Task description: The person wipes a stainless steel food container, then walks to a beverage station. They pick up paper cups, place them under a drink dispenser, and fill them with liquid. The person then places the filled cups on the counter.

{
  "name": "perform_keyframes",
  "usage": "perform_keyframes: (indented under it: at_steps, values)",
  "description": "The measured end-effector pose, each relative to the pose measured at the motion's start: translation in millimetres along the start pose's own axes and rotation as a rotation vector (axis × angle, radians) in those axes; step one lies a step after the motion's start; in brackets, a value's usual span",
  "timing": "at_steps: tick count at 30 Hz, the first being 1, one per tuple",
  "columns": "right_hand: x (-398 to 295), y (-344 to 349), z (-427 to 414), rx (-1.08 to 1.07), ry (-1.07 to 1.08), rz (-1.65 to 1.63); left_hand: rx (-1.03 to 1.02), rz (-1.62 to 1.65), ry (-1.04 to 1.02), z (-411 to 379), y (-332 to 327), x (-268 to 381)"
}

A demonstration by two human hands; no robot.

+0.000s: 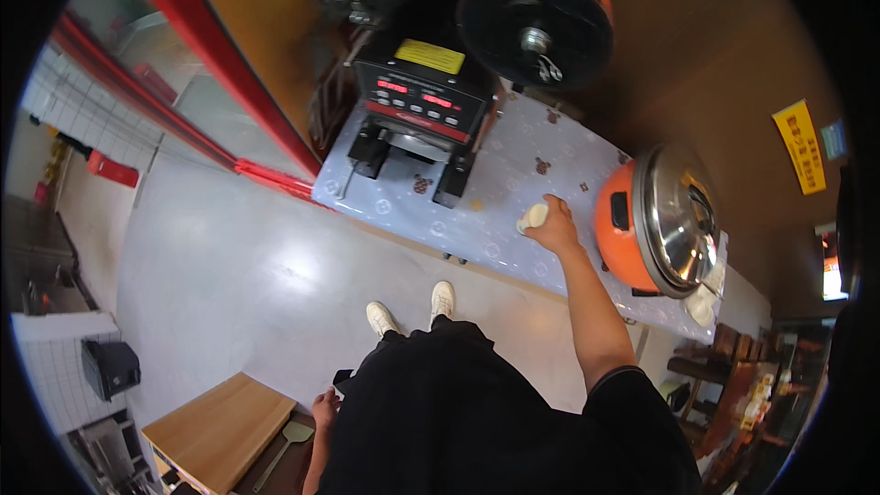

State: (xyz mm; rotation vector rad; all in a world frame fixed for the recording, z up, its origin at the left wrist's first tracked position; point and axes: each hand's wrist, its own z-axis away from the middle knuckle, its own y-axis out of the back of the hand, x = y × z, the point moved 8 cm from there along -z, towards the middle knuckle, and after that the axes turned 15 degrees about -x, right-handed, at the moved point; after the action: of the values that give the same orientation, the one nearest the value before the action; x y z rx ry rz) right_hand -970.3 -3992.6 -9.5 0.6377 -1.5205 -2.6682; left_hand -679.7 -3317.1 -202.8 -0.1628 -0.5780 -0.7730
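Note:
My right hand grips a small whitish cup with a pale yellow top. It is over the patterned tablecloth, between a black cup-sealing machine and an orange rice cooker. Two lit red displays and a row of buttons face me on the machine. The cooker wears a domed, shiny metal lid. Low at my left side, my left hand hangs beside my dark clothing. A small black object appears by its fingertips; whether the hand holds it is unclear.
Two orange-and-black containers with metal fittings stand behind the machine. A red-framed glass door borders the table's left end. Stacked whitish items lie beside the cooker. Behind me left are a wooden board and a spatula.

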Motion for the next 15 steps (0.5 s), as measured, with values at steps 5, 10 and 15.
perform_keyframes:
  at_steps: [5,10,15]
  values:
    - [-37,3,9,0.230,0.229,-0.108,0.130,0.065,0.117,15,16,-18]
    - [74,-51,3,0.271,0.552,-0.328,0.198,-0.313,0.059,11,-5,-8]
    - [-84,-124,77,-0.221,0.673,0.190,0.350,-0.065,0.053,41,-5,-49]
